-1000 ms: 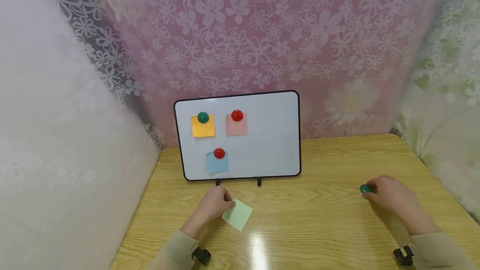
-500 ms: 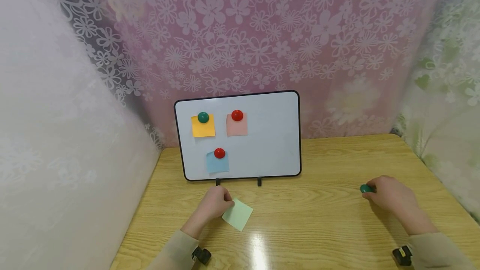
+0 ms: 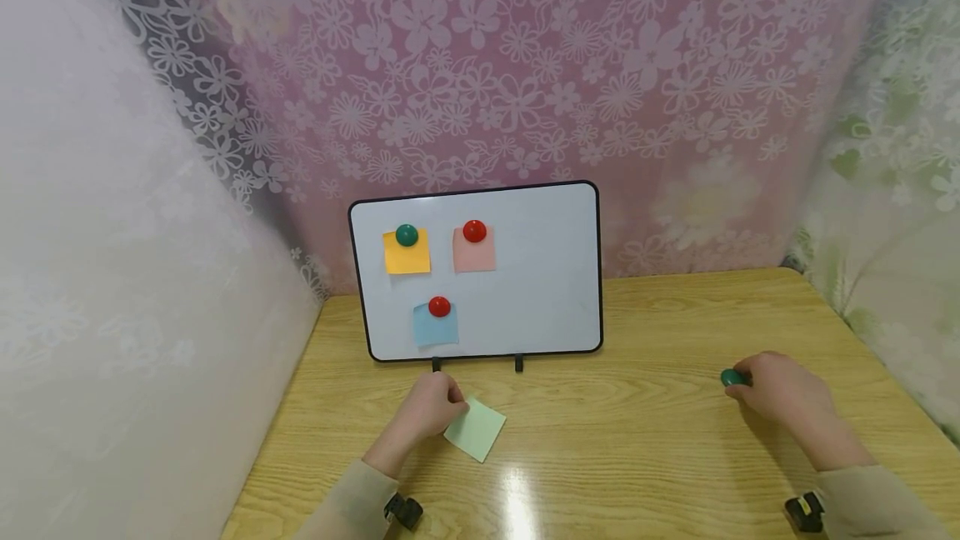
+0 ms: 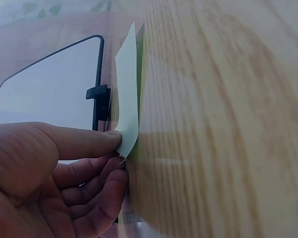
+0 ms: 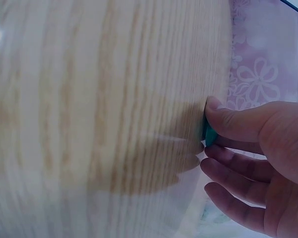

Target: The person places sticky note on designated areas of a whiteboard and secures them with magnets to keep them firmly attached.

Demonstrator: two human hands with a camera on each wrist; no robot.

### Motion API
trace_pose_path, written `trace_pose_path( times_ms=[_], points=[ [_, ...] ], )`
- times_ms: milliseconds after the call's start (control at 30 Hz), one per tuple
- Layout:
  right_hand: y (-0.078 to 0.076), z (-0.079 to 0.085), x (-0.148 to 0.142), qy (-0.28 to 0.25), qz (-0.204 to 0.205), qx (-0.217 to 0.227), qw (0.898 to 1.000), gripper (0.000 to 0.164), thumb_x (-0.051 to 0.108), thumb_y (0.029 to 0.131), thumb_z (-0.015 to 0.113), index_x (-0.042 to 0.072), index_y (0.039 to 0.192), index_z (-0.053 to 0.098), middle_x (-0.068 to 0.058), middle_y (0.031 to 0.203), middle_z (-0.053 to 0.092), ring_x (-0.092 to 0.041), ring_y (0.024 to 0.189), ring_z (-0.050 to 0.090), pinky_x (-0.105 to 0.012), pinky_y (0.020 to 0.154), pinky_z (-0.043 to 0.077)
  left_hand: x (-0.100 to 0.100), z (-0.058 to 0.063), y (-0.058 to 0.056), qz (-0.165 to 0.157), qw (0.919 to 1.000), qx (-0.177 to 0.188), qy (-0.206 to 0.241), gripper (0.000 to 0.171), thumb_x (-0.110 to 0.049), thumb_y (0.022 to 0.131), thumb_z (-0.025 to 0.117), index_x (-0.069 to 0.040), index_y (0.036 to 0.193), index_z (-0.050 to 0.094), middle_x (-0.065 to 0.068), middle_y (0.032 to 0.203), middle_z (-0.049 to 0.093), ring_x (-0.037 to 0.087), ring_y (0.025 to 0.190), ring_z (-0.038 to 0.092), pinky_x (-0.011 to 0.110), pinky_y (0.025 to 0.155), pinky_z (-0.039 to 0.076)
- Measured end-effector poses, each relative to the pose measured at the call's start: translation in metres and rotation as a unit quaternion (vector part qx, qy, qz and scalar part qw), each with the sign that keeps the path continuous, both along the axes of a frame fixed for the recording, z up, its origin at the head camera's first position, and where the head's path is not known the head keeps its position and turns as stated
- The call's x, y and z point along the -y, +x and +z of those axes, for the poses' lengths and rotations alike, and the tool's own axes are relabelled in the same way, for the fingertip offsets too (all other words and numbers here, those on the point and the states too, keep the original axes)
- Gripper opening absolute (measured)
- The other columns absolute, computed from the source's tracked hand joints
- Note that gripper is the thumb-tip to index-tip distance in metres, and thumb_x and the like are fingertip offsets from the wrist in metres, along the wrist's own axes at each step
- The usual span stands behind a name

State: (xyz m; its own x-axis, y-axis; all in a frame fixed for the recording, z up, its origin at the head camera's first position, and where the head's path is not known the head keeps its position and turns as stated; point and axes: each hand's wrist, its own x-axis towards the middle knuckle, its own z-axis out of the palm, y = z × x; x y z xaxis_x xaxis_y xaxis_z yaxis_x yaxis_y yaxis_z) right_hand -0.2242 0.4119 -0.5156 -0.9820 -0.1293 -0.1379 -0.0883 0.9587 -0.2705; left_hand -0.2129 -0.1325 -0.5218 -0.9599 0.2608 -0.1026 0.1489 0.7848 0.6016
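My left hand [image 3: 429,405] pinches one corner of a pale green sticky note [image 3: 477,430], close over the table in front of the whiteboard. In the left wrist view the thumb presses that corner of the note [image 4: 127,84] against the curled fingers. Far to the right, my right hand [image 3: 783,388] holds a round green magnet [image 3: 731,377] between thumb and fingers at the tabletop. The right wrist view shows the magnet [image 5: 209,133] edge-on, partly hidden by the thumb.
A whiteboard [image 3: 540,273] stands on small black feet [image 3: 518,363] at the back of the wooden table [image 3: 615,457]. On it, a green magnet [image 3: 407,235] holds an orange note [image 3: 407,260]; red magnets [image 3: 474,231] hold a pink note [image 3: 474,257] and a blue note [image 3: 435,330].
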Motion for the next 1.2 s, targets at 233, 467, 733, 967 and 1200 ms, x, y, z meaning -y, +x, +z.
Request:
trace_pose_path(
  times_ms=[233, 467, 733, 967, 1200],
  points=[
    [-0.0011, 0.0021, 0.0007, 0.001, -0.001, 0.005, 1.0, 0.057, 0.039, 0.092, 0.085, -0.008, 0.122, 0.073, -0.035, 0.117, 0.069, -0.054, 0.101, 0.067, -0.063, 0.074, 0.057, 0.001, -0.0023, -0.0013, 0.003, 1.0, 0.006, 0.005, 0.014, -0.006, 0.093, 0.078, -0.009, 0.08, 0.075, -0.002, 0.074, 0.065, 0.015, 0.065, 0.058, 0.03, 0.055, 0.05],
    [-0.0001, 0.0025, 0.001, -0.003, 0.003, -0.003, 1.0, 0.055, 0.037, 0.093, 0.084, -0.009, 0.121, 0.073, -0.034, 0.117, 0.07, -0.053, 0.101, 0.068, -0.063, 0.074, 0.057, 0.0025, -0.0048, -0.0028, 0.003, 1.0, 0.007, 0.006, 0.014, -0.007, 0.093, 0.078, -0.009, 0.079, 0.075, -0.002, 0.074, 0.064, 0.015, 0.065, 0.057, 0.03, 0.055, 0.049],
    [0.0002, 0.0032, 0.0016, -0.007, 0.004, 0.0, 1.0, 0.054, 0.036, 0.093, 0.084, -0.008, 0.122, 0.073, -0.034, 0.117, 0.07, -0.053, 0.1, 0.068, -0.063, 0.073, 0.057, 0.0037, -0.0056, -0.0022, 0.001, 1.0, 0.003, 0.006, 0.014, -0.007, 0.093, 0.077, -0.009, 0.08, 0.075, -0.002, 0.075, 0.065, 0.015, 0.065, 0.058, 0.03, 0.055, 0.05],
    [-0.0022, 0.0023, -0.0002, -0.011, 0.005, 0.009, 1.0, 0.057, 0.04, 0.093, 0.084, -0.008, 0.122, 0.073, -0.034, 0.117, 0.07, -0.053, 0.1, 0.068, -0.063, 0.073, 0.057, 0.0036, -0.0052, -0.0019, 0.002, 0.9999, 0.007, 0.01, 0.014, -0.007, 0.094, 0.077, -0.009, 0.08, 0.075, -0.002, 0.075, 0.065, 0.015, 0.064, 0.058, 0.03, 0.053, 0.049],
    [-0.0018, 0.0034, -0.0007, -0.012, 0.003, 0.008, 1.0, 0.055, 0.037, 0.093, 0.084, -0.008, 0.122, 0.073, -0.035, 0.118, 0.069, -0.054, 0.102, 0.068, -0.065, 0.075, 0.057, 0.0046, -0.0055, -0.0023, 0.0, 0.9998, 0.009, 0.02, 0.014, -0.007, 0.094, 0.077, -0.009, 0.08, 0.074, -0.002, 0.075, 0.064, 0.015, 0.064, 0.057, 0.029, 0.053, 0.049]
  ],
)
